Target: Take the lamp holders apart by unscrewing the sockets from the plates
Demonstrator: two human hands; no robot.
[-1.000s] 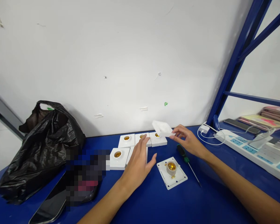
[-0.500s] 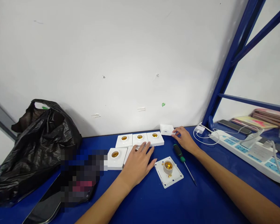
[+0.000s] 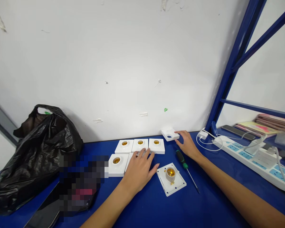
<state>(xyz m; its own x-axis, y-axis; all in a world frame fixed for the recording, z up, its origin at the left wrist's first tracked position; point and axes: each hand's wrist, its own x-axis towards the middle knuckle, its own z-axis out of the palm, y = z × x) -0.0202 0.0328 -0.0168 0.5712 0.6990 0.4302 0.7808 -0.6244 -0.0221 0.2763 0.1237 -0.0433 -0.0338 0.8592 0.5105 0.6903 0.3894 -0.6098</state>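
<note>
- The left hand [image 3: 139, 171] lies over the right-hand lamp holder of the front row [image 3: 129, 162], fingers spread wide. It hides much of that piece, so contact is hard to judge.
- The right hand [image 3: 188, 145] has its fingertips at the right edge of a loose white cover [image 3: 171, 132]; whether that grip pinches it or merely touches, I cannot tell.
- The cover, with a round hole in it, is near the wall [image 3: 133, 63], just right of the back row.
- That back row holds three white lamp holders [image 3: 140, 148] side by side, brass-coloured sockets facing up. Another lamp holder [image 3: 116, 169] sits in front, left of the covered one.
- An uncovered base [image 3: 171, 179] — socket upright, brass screw showing — lies on the blue surface [image 3: 147, 209] between the forearms.
- Just right of it lies a green-and-black screwdriver [image 3: 185, 165], tip toward the near side.
- Far left stands a black plastic bag [image 3: 47, 155]; before it, a phone [image 3: 45, 202] beside a pixelated patch.
- Far right — a white power strip [image 3: 245, 161] with cables.
</note>
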